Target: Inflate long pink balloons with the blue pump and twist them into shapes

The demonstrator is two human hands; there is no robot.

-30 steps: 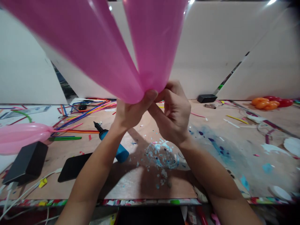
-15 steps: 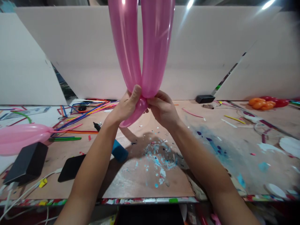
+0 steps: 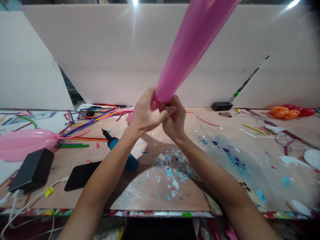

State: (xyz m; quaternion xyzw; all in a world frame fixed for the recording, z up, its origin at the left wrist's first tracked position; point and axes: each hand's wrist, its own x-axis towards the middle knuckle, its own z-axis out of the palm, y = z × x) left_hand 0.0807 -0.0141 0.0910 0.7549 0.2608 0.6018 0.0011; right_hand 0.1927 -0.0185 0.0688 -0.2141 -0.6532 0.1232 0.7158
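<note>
Both my hands hold a long pink balloon (image 3: 192, 50) at its lower end, above the middle of the table. The balloon leans up to the right and runs out of the top of the view. My left hand (image 3: 147, 113) is wrapped round the balloon's base, its thumb reaching across to the other hand. Curled fingers of my right hand (image 3: 173, 118) pinch at the same spot, where the grip hides the balloon's joint. A small pink piece of balloon shows behind my left hand. Below my left forearm lies a blue balloon pump (image 3: 113, 142) with a black nozzle.
Uninflated balloons (image 3: 100, 116) in several colours lie at the back left. A pale pink balloon (image 3: 27, 141), a black box (image 3: 31, 170) and a black phone (image 3: 80, 176) are on the left. Orange balloons (image 3: 285, 112) sit at the far right. Blue scraps (image 3: 172, 170) litter the wooden tabletop (image 3: 155, 200).
The two upright pink balloon lengths have swung to the right and now look like one slanted length. My left hand has turned, bringing its thumb across to my right hand.
</note>
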